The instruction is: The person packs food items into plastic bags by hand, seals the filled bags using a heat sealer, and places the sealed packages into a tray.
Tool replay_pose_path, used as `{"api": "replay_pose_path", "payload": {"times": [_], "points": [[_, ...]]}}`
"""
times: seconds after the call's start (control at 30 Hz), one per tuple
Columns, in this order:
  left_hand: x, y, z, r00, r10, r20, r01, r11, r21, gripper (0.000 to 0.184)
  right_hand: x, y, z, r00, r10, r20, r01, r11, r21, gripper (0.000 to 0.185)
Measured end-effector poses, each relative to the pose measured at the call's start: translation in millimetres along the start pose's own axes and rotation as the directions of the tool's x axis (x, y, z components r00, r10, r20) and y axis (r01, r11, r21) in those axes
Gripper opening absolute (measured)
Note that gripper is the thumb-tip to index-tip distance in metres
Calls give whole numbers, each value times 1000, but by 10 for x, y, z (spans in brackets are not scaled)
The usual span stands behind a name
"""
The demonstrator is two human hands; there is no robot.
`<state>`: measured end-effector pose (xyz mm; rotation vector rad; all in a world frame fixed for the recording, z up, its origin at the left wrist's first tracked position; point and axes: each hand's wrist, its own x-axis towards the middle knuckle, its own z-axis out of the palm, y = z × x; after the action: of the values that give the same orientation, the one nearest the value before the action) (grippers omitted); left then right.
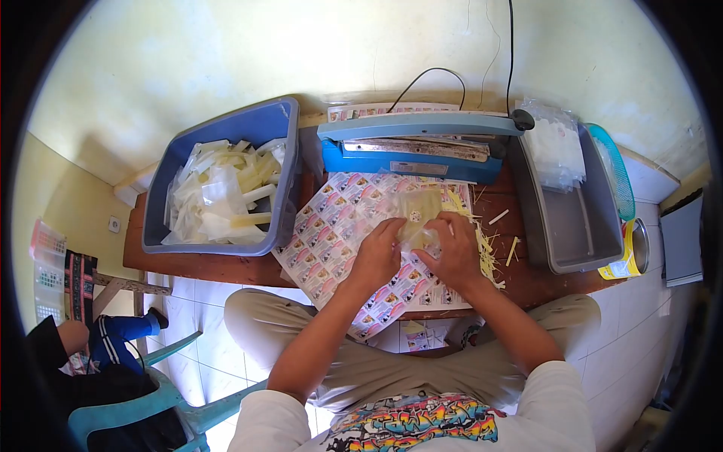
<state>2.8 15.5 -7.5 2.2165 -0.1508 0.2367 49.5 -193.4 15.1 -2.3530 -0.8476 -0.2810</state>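
Observation:
A clear plastic packet (419, 205) with something pale yellow and a small round label in it lies over the printed sheets in front of me. My left hand (380, 252) grips its left side with bent fingers. On the other side my right hand (454, 245) has its fingers and thumb closed on the packet's lower right part. Under both hands spread the printed label sheets (324, 241). Just behind the packet stands a blue impulse sealer (410, 162), its long lever arm (422, 124) above the sealing bar.
At left a grey-blue tub (282, 203) holds many packets of pale strips (226, 188). To the right, clear bags (556, 147) lie over a grey tub (557, 256). Yellow scraps (488, 256) litter the table (203, 260). Another person's leg (124, 331) and a green chair (128, 410) are lower left.

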Motion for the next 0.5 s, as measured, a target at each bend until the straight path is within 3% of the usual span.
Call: {"api": "replay_pose_path", "payload": {"times": [0.17, 0.23, 0.37, 0.5], "points": [[-14, -21, 25, 1000, 20, 19, -21, 999, 43, 67, 69, 141, 36, 999, -16, -48, 13, 998, -67, 79], [-18, 2, 22, 999, 38, 10, -39, 998, 51, 68, 67, 209, 71, 997, -46, 61, 50, 996, -71, 92], [-15, 12, -6, 999, 32, 28, -33, 997, 67, 69, 112, 130, 19, 995, -6, 101, 11, 999, -50, 87], [-21, 23, -17, 999, 28, 34, -31, 996, 85, 67, 103, 97, 20, 987, -58, 150, 81, 985, -152, 79]]}}
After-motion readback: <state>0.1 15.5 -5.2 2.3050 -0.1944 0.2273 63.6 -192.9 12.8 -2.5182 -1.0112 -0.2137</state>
